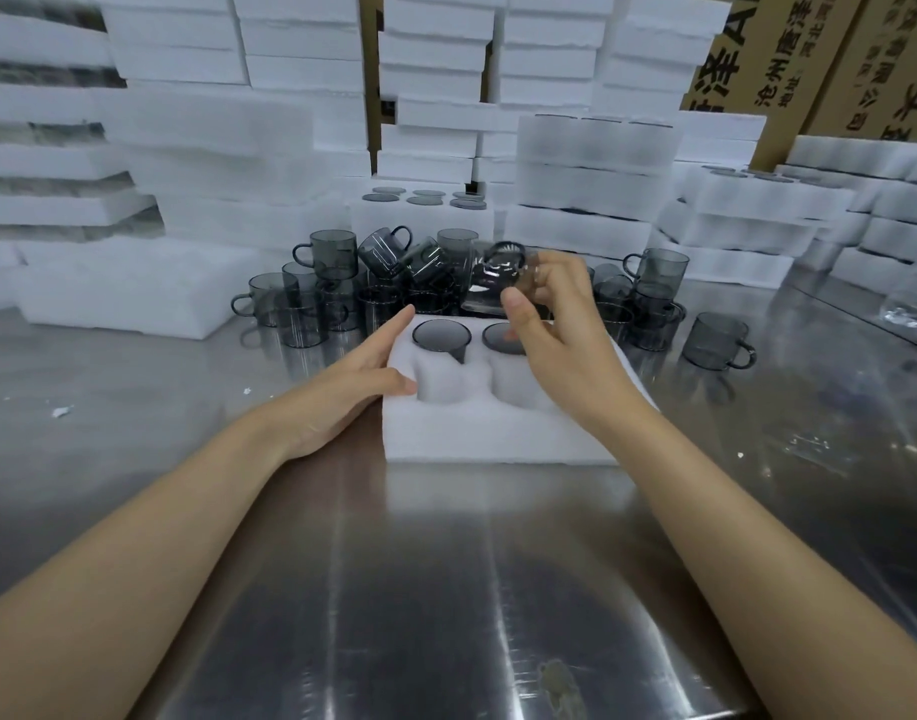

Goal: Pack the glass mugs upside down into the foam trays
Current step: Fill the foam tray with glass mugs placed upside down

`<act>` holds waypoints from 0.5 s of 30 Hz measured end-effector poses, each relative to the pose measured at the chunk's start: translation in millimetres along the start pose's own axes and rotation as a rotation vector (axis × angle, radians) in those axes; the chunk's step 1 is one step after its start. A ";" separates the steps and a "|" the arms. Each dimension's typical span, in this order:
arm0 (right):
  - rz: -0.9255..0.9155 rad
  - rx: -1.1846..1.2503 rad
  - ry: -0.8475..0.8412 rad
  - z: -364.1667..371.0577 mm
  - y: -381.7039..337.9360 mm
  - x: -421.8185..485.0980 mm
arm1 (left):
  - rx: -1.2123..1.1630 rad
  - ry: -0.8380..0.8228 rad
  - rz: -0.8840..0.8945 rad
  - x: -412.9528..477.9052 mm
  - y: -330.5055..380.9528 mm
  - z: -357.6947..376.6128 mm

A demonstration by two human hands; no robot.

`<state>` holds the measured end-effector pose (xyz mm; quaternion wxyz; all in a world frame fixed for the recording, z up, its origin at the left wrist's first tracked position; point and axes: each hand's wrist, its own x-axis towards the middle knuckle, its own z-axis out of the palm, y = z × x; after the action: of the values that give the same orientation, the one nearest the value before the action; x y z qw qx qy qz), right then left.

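Nearest to us, both bare forearms reach out over the steel table point(446, 589), well apart from each other. Our left hand point(352, 376) lies against the left side of the foam tray point(498, 433). Its fingers are straight, the forefinger stretches toward the tray's far-left corner, and the thumb touches the foam beside the near-left cavity. It grips nothing.

The tray sits in the middle of the table. Its two near cavities point(440, 384) show bare white foam. In the two far cavities sit the packed mugs point(441, 336), upside down, so we see only their dark round bases, about level with the foam top.

Our right hand point(555, 324) hovers over the far-right part of the tray, thumb and fingers curled round the held mug point(490, 278). This smoky grey glass is off the table, tilted and blurred, with its handle uppermost. We cannot tell which way its rim points.

Beyond the tray stands the pile of loose mugs point(336, 288), some upright, some tipped against their neighbours. A single mug point(718, 341) stands apart on the right.

Behind the pile, a filled tray point(425, 215) shows more dark bases on top. Farther still, stacks of foam trays point(300, 44) rise like a wall, with printed cardboard boxes point(789, 54) at the far right.
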<state>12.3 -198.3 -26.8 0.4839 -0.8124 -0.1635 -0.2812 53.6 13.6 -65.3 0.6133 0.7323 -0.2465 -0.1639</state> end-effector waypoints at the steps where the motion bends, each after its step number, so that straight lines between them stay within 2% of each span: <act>1: 0.036 0.001 0.010 -0.8 0.7 0.7 | -0.003 -0.008 -0.003 0.4 -0.1 -0.3; 4: 0.092 -0.049 -0.006 -2.9 0.8 2.3 | -0.033 -0.007 -0.005 1.9 0.5 0.3; 9: 0.055 -0.056 -0.083 1.9 0.4 1.5 | -0.085 0.006 0.000 3.4 1.3 3.3; 15: -0.055 0.014 -0.301 -1.7 -2.0 -3.8 | -0.101 0.030 0.010 2.7 0.2 4.5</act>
<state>7.7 -198.9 -27.1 0.4517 -0.8373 -0.2582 -0.1682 53.4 8.3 -65.8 0.6539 0.7016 -0.2324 -0.1617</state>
